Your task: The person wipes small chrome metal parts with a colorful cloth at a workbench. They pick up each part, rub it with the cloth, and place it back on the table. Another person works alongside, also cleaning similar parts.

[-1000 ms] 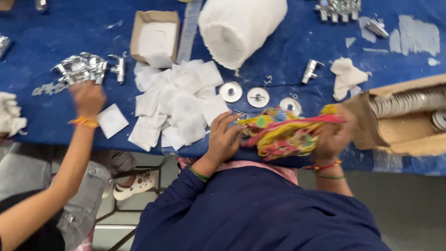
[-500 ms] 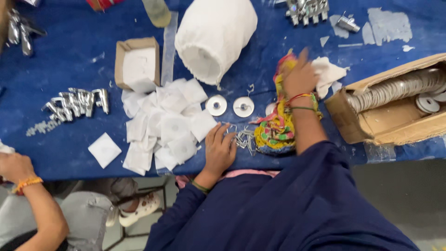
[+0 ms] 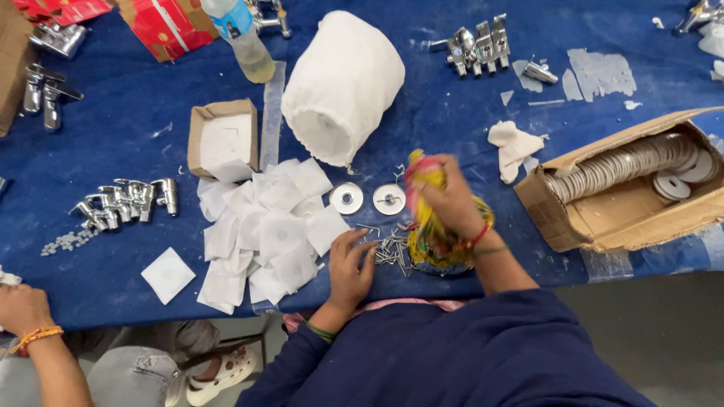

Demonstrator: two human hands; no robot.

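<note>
A: While we go left to right, start at the far left edge.
B: Co-worker's hand (image 3: 23, 307) at bottom left, orange thread band on the wrist, resting off the table edge. Not the wearer's. Above it, a cluster of chrome tap fittings (image 3: 121, 202) on the blue table cover (image 3: 113, 136), tiny loose bits beside them.
A: Next?
B: Small open cardboard box (image 3: 222, 140) with white sheets inside, then a spread pile of white paper squares (image 3: 264, 230). Plastic bottle (image 3: 241, 38) up top. Big white cloth roll (image 3: 341, 87) lying on its side behind the pile.
A: Wearer's left hand?
B: Left hand (image 3: 349, 262), flat on the table just right of the paper squares, fingers loosely spread, fingertips touching a small heap of thin metal pins (image 3: 388, 249). Not pinching anything that I can see.
A: Two discs there?
B: Yes, two round chrome washers (image 3: 367, 199) side by side, just beyond the pins, apart from both hands.
A: Right hand?
B: Right hand (image 3: 450, 197) lifted just above the table, fingers closed around the top of a multicoloured cloth bag (image 3: 434, 237), bunching it. Bag's bottom sits on the table beside the pins. Slightly motion-blurred.
A: Further right?
B: Crumpled white rag (image 3: 513, 147), more chrome fittings (image 3: 477, 45) at top, then a large open carton (image 3: 603, 218) holding a row of stacked metal discs (image 3: 626, 166).
</note>
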